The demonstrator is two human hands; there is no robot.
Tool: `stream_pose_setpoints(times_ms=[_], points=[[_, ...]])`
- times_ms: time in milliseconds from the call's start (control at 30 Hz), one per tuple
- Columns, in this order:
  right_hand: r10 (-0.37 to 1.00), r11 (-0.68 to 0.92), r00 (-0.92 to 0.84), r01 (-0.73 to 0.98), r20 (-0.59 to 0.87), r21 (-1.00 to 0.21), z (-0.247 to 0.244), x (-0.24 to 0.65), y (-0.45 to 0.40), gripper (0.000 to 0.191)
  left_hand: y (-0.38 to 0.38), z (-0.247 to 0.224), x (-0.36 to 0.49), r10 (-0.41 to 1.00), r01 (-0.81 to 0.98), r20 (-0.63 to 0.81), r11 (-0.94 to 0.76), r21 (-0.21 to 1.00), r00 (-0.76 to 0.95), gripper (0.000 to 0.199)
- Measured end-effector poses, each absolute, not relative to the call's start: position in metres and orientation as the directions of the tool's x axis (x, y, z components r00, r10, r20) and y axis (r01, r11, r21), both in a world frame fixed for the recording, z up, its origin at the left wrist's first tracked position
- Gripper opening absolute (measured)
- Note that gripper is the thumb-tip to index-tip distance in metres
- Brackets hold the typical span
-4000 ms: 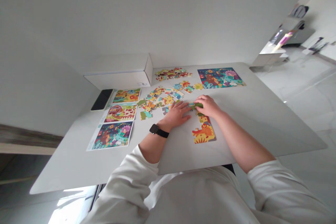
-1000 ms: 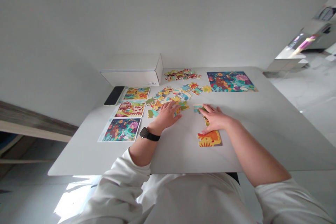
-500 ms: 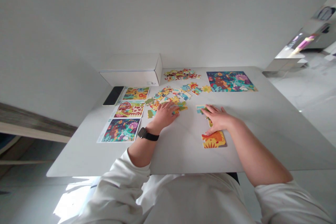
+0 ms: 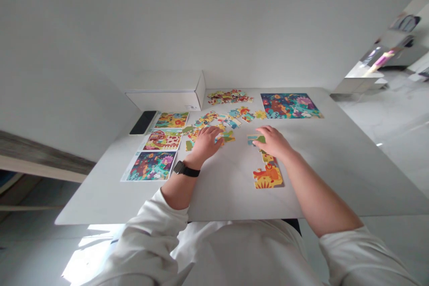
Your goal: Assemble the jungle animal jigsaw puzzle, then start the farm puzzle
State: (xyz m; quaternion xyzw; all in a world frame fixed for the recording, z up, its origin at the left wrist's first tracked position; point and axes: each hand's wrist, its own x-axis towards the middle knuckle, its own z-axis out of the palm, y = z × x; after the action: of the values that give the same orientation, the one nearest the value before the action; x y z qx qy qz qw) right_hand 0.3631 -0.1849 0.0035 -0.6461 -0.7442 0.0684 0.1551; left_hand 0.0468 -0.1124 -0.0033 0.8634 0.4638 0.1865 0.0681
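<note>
White box (image 4: 161, 100) at table's (image 4: 221, 201) back-left; glossy puzzle (image 4: 291, 106) by back-right corner. Interlocked partial puzzle (image 4: 271, 175) toward front edge, right hand (image 4: 274, 141) over its far end, thumb/fingers parted. Left hand (image 4: 203, 144) over loose pieces (image 4: 229, 136), can't tell if pinching.

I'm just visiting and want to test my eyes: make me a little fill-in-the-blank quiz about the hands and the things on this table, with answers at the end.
1. The partly joined jigsaw section is nearest the person's ____ hand.
2. The black smartwatch is worn on the ____ arm.
3. Of the three printed picture sheets in a column, the barn sheet is in the ____.
4. The large box against the wall is coloured ____.

Missing words: right; left; middle; white.
</note>
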Motion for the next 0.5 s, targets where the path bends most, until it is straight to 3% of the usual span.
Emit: stream_pose_setpoints(times_ms=[133,300,500], points=[[0.970,0.103,-0.016,0.933,0.244,-0.345,-0.007,0.365,-0.176,0.044,-0.096,0.005,0.055,0.858,0.807,0.252,-0.509,0.299,0.448,0.036],[0.939,0.080,0.057,0.923,0.338,-0.377,-0.021,0.368,-0.168,0.053,-0.068,0.017,0.083,0.876,0.840,0.196,-0.479,0.256,0.440,0.035],[0.939,0.066,0.076,0.917,0.335,-0.393,-0.023,0.369,-0.165,0.055,-0.046,0.019,0.123,0.895,0.870,0.057,-0.443,0.217,0.442,0.046]])
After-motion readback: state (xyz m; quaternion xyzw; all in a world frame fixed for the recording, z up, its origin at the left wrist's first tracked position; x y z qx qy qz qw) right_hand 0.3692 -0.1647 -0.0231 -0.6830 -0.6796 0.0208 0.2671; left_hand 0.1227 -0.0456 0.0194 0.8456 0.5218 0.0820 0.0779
